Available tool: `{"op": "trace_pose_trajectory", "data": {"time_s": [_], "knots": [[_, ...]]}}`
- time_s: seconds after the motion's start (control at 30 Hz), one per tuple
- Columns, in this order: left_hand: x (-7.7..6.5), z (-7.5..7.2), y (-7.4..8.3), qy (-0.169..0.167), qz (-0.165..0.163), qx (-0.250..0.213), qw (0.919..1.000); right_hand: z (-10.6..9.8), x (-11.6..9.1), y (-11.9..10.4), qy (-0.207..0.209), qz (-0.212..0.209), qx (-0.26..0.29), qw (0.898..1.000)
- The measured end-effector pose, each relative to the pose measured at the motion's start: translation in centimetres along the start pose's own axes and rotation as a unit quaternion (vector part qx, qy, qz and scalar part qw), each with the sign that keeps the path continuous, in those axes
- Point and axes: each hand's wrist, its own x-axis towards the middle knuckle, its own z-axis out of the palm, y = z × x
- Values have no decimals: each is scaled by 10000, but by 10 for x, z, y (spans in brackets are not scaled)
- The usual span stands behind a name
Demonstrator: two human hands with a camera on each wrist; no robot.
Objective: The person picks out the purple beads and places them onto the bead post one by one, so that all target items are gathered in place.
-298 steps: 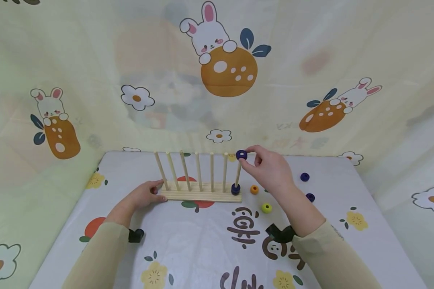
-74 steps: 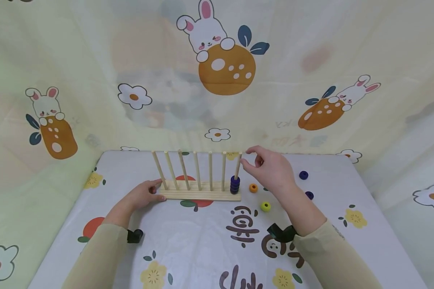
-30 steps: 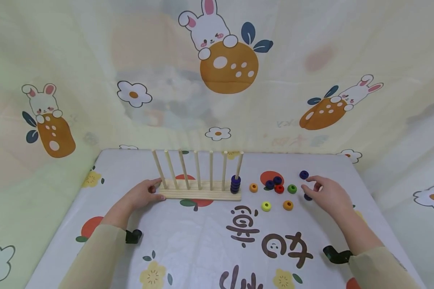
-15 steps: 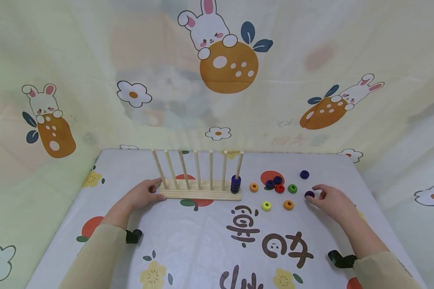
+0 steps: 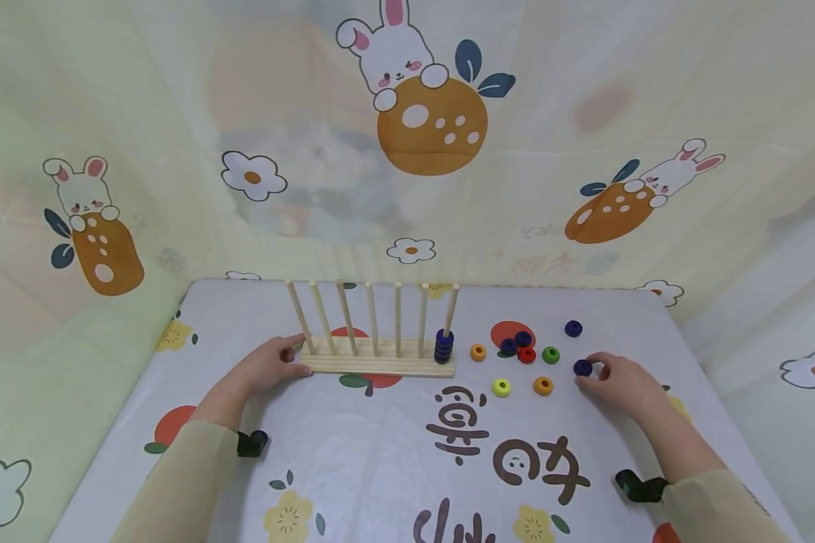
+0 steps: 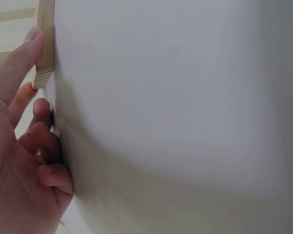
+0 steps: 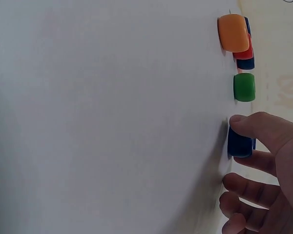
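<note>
A pale wooden rack (image 5: 380, 366) with a row of upright pegs stands at the table's back. Several dark blue beads (image 5: 444, 347) are stacked on its rightmost peg. My left hand (image 5: 268, 367) pinches the rack's left end; in the left wrist view the thumb lies along the base board (image 6: 46, 48). At the right, my right hand (image 5: 621, 385) pinches a dark blue bead (image 5: 582, 368) between thumb and index finger. In the right wrist view that bead (image 7: 240, 142) sits at the table surface, the other fingers loosely curled below it.
Loose beads lie between rack and right hand: orange (image 5: 478, 352), yellow-green (image 5: 501, 388), another orange (image 5: 542, 386), green (image 5: 551, 355), red (image 5: 526, 355) and two dark blue (image 5: 523, 338). One more dark blue bead (image 5: 573, 329) lies behind the right hand. A patterned cloth wall (image 5: 326, 211) rises behind the table.
Earlier, my right hand brought a blue bead to the rightmost peg, whose stack has grown. It then moved right to the loose beads and now grips one. My left hand stayed on the rack.
</note>
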Motion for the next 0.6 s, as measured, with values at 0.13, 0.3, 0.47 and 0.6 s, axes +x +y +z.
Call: {"op": "trace_pose_trajectory", "data": {"time_s": [0.13,0.3,0.47,0.6], "knots": [[1,0,-1,5,9,20,10000,1,1,1,-21,23,-9,10000],[2,1,-1,11,-10,34,10000,2,0,0,-22,86,30,10000],[2,1,-1,-11,11,45,10000,1,-1,-4,146,173,105,9997],[1,1,0,-9,33,41,10000,0,-3,-8,368,67,68,9993]]}}
